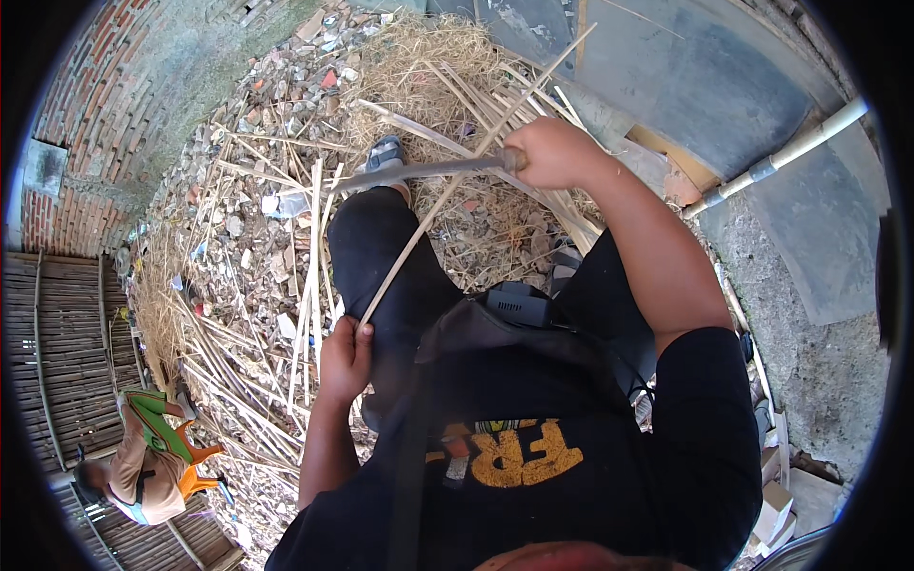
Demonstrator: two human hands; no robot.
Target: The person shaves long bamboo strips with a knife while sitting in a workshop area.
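My left hand [345, 360] pinches the lower end of a long, pale bamboo strip [410, 249] beside my thigh. The strip slants up and to the right, well past my knees. My right hand [552, 154] is closed round the handle of a machete [419, 172]. Its dark blade points left, crossing the strip near my right fist and reaching over my left knee. Whether the blade touches the strip I cannot tell.
Split bamboo strips [309, 276] lie left of my leg on rubble-strewn ground [238, 224]. Dry shavings [419, 71] are heaped ahead. Grey panels [685, 67] and a pale pole [781, 157] stand right. Another person [143, 466] sits at far left by an orange chair [195, 466].
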